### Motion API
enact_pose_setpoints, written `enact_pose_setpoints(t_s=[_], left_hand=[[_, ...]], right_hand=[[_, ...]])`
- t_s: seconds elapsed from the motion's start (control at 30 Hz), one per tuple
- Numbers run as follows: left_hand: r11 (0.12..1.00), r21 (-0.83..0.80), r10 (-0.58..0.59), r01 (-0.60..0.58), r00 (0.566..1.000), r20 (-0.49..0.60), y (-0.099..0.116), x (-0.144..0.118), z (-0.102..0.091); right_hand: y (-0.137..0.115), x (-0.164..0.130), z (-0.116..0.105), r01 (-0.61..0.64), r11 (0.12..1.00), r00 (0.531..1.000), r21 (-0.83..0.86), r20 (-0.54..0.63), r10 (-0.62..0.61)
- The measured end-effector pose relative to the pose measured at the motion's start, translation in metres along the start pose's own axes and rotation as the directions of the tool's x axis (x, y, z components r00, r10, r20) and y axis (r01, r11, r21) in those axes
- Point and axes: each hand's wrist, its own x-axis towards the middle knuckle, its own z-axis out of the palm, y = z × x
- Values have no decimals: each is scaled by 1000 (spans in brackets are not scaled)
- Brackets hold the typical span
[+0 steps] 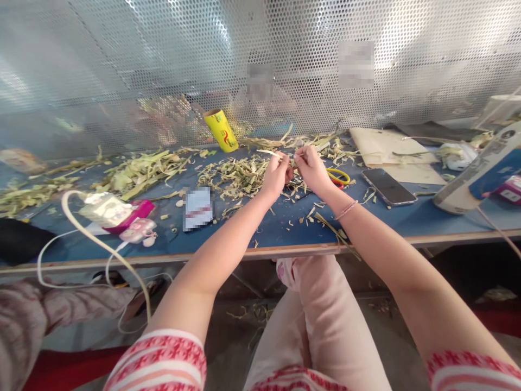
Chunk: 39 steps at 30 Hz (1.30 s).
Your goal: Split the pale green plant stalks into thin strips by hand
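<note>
Two hands meet over the blue table (285, 228), near its back edge. The left hand (277, 175) is curled almost shut and pinches a thin pale leaf strip (269, 153) that sticks out to the left. The right hand (311, 168) is curled too, w/ fingertips pinched on a thin bit of strip by the left hand. It's too small to tell if both hands hold the same strip or two.

Hard to see: some spots are blurred out, like a small card (197, 208) on the table and two patches on the wall. Behind the holey metal screen (163, 65) there are shapes, but they're too foggy to make out. A white machine (476, 179) on the right is cut off by the edge. Yellow scissors (338, 176) hide partly behind the right wrist.

The strip is skinny, dry-looking & pale yellow-green. Lots more strips like it lie in a messy heap (234, 176) just under and left of the hands, and in more piles (138, 171) farther left.

Other stuff: a yellow roll (221, 130) leans at the screen, a dark phone (387, 186) lies right of the hands, a pink pouch (136, 209) w/ white things on it sits on the left, and a white cable (97, 244) loops off the table edge.
</note>
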Motion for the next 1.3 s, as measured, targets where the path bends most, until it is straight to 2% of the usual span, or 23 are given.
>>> enact_pose_setpoints(t_s=[0.13, 0.37, 0.53, 0.63, 0.77, 0.87, 1.03, 1.3], left_hand=[[993, 95, 78, -76, 997, -16, 1, -1, -1], [987, 140, 86, -84, 996, -7, 0, 0, -2], [985, 153, 73, -76, 997, 25, -2, 0, -1], [982, 161, 101, -103, 995, 18, -4, 0, 0], [973, 170, 157, -156, 988, 11, -6, 1, 0], [972, 177, 155, -157, 988, 20, -6, 2, -1], [966, 200, 154, -165, 986, 69, -4, 1, -1], [943, 238, 215, -235, 971, 104, -5, 0, -2]], right_hand=[[4, 3, 3, -104, 985, 994, 140, 50, 98], [9, 6, 0, -112, 978, 993, 174, 67, 102], [8, 4, 1, -73, 967, 992, 242, -80, 95], [5, 4, 2, -142, 944, 971, 298, -142, 191], [-3, 2, 3, -302, 874, 944, 379, -6, 329], [-8, 0, 2, -318, 856, 943, 408, 48, 328], [-10, 0, 1, -267, 888, 955, 376, -20, 295], [-11, 0, -1, -282, 890, 954, 359, 1, 301]])
